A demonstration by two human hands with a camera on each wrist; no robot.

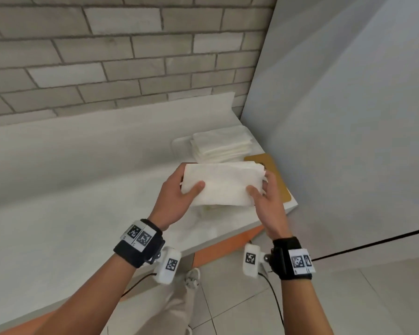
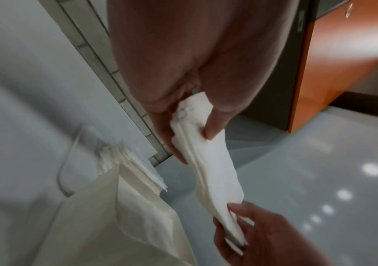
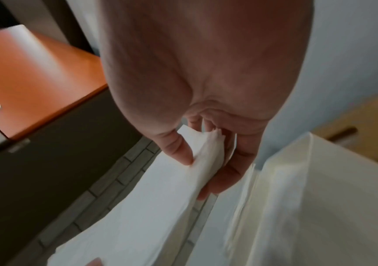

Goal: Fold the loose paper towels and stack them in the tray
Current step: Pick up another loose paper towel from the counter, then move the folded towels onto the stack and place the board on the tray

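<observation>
both hands, left hand (image 1: 177,194) and right hand (image 1: 267,197), pinch the folded towel (image 1: 221,183) ends; keep edges even, then lay it flat on the pile (image 1: 221,143) in the tray (image 1: 179,143).

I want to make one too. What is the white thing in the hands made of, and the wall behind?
The folded towel looks like soft matte paper: it bends and shows thin layered edges. The wall looks like grey brick or brick-look tile, with pale joint lines; which one, I cannot tell.
</observation>
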